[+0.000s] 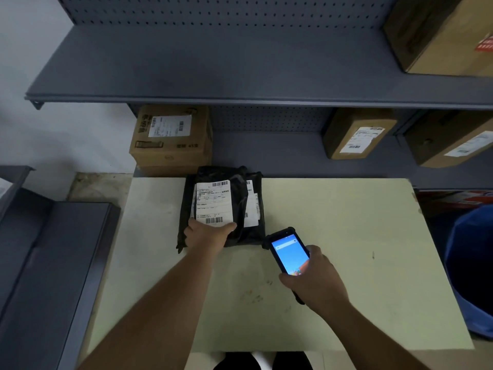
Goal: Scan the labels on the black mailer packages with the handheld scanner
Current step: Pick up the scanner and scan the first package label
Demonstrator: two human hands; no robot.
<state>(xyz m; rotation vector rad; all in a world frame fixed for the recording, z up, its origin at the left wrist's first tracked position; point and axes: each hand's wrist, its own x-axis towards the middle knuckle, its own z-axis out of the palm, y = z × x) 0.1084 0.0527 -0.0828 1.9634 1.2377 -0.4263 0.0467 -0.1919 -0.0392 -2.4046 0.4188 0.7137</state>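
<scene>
Black mailer packages lie stacked at the far left of the pale table. The top mailer carries a white label with barcodes facing up. A second mailer under it shows part of its own label at the right. My left hand rests on the near edge of the top mailer, fingertips just below the lower barcode. My right hand holds the handheld scanner, screen lit blue and facing up, its top end pointing toward the mailers and a short way from them.
Grey metal shelving runs behind the table, with cardboard boxes on its lower level and another at top right. A blue bin stands at the right. Dark grey panels lie at the left.
</scene>
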